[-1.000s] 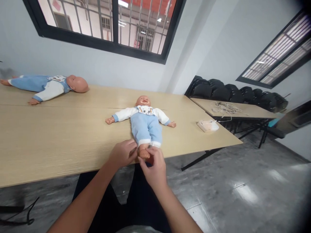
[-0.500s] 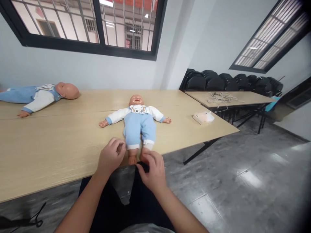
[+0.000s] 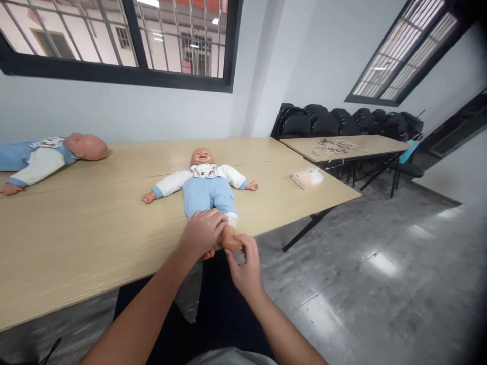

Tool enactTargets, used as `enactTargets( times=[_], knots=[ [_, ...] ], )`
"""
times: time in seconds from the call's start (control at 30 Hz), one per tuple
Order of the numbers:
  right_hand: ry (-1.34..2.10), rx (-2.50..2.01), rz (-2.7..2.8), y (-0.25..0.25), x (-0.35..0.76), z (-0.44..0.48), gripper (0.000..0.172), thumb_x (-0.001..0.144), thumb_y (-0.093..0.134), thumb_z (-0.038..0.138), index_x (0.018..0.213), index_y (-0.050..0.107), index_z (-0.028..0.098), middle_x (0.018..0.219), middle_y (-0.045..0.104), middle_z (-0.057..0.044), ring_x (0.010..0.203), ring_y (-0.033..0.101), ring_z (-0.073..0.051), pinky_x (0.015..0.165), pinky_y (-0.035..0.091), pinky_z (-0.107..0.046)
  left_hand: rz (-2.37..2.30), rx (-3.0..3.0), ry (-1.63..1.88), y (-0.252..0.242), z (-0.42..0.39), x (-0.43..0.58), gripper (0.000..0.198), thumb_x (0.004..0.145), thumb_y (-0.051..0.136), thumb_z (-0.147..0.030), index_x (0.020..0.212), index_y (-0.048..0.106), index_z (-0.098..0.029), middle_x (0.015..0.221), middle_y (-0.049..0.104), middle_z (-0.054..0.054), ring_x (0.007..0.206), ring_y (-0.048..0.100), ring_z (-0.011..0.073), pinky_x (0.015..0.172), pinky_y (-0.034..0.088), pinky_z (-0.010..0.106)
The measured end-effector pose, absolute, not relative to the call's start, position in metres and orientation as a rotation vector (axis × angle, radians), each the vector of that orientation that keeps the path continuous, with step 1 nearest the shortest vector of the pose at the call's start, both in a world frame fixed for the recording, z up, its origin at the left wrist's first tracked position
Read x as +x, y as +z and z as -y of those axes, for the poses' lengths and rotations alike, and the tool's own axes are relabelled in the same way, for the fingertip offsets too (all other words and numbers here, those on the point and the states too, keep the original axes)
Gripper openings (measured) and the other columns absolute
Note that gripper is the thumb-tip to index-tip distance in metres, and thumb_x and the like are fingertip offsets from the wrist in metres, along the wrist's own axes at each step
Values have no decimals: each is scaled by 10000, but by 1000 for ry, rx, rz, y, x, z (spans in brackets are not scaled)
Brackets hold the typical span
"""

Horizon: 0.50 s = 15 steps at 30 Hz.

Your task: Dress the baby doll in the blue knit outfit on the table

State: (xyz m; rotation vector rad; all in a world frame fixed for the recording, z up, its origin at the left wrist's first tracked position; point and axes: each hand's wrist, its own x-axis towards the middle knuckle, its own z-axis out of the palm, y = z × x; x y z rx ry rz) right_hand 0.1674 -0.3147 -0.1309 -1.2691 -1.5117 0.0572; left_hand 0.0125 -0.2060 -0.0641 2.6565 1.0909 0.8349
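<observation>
A baby doll (image 3: 207,190) in a blue and white outfit lies on its back on the wooden table (image 3: 95,228), its feet at the near edge. My left hand (image 3: 203,230) reaches across the doll's lower legs, its curled fingers on the white trouser cuff (image 3: 231,220) of the leg at the right; the fingertips are partly hidden. Thumb and fingers of my right hand (image 3: 246,266) are closed on the bare foot (image 3: 232,243) of that same leg. Under my left hand the other foot (image 3: 207,254) shows only its toes.
A second doll (image 3: 57,152) lies on the table at the far left. At the right end stands an open white box (image 3: 307,178). Beyond it, loose cables (image 3: 335,146) lie on another table, with stacked black chairs (image 3: 297,123) behind.
My left hand has moved right, from beside the doll's legs onto the cuff of the right-hand leg. My right hand has shifted to the foot's tip. The view has turned slightly right.
</observation>
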Motion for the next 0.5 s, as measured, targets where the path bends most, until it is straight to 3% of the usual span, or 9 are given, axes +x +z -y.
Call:
enactTargets(
  times=[0.2,0.37,0.5],
  knots=[
    [5,-1218,1611,-132,169,315,373,953,663,173,1307,569,245,1161,668,-116,1098,675,-249,926,612,-430,-1123,2479,937,-55,207,12,124,992,614,-365,1011,635,-244,1039,717,14,971,671,215,825,471,350],
    [-35,-1220,1692,-130,174,313,372,962,647,179,1322,581,250,1157,685,-117,1084,696,-249,918,628,-426,-1174,2450,914,-52,204,11,163,1038,509,-300,933,616,-237,962,696,19,912,652,213,793,469,352],
    [-44,-1221,1607,-124,175,313,355,957,659,180,1296,575,247,1134,677,-113,1071,682,-248,902,621,-425,-876,2512,824,-49,209,4,208,1055,449,-272,893,573,-226,931,663,28,921,617,214,871,476,370]
  ],
)
